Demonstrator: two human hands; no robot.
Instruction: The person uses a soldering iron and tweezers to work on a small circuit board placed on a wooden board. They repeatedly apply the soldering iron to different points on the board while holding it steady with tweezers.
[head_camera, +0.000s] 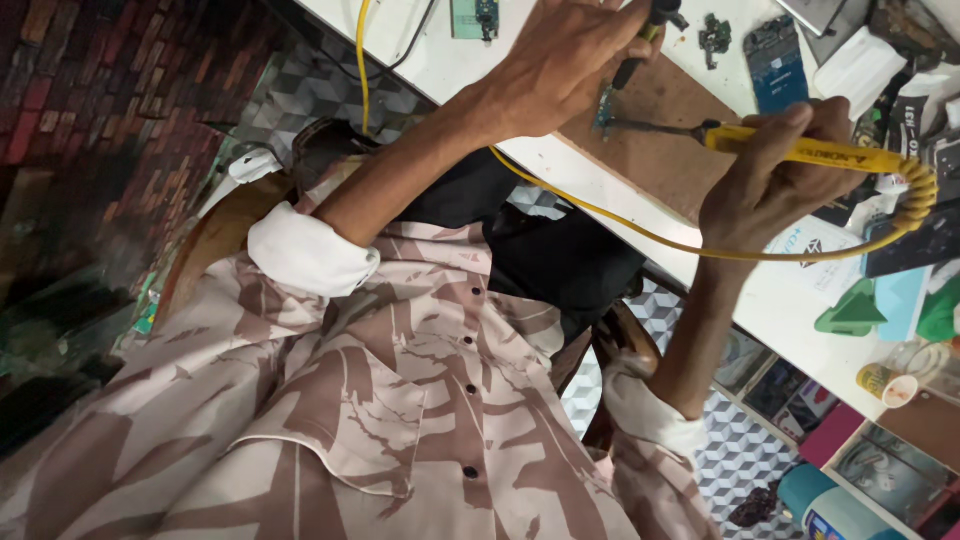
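Note:
My right hand (770, 175) grips a yellow soldering iron (800, 148). Its dark metal tip reaches left to a small circuit board (605, 108) lying on a brown wooden board (670, 150). My left hand (565, 60) hovers just above that small board, closed around a thin dark tool (645, 35) that points down toward it. The tool's tip is hidden by my fingers. A coiled yellow cord (915, 195) runs from the iron's rear and loops back under my arms.
The white table (560, 165) also carries a green circuit board (475, 15), a blue phone part (775, 65), green paper shapes (850, 312) and a small cup (885, 385). Below lie patterned floor tiles (740, 455), with a brick wall (90, 80) at left.

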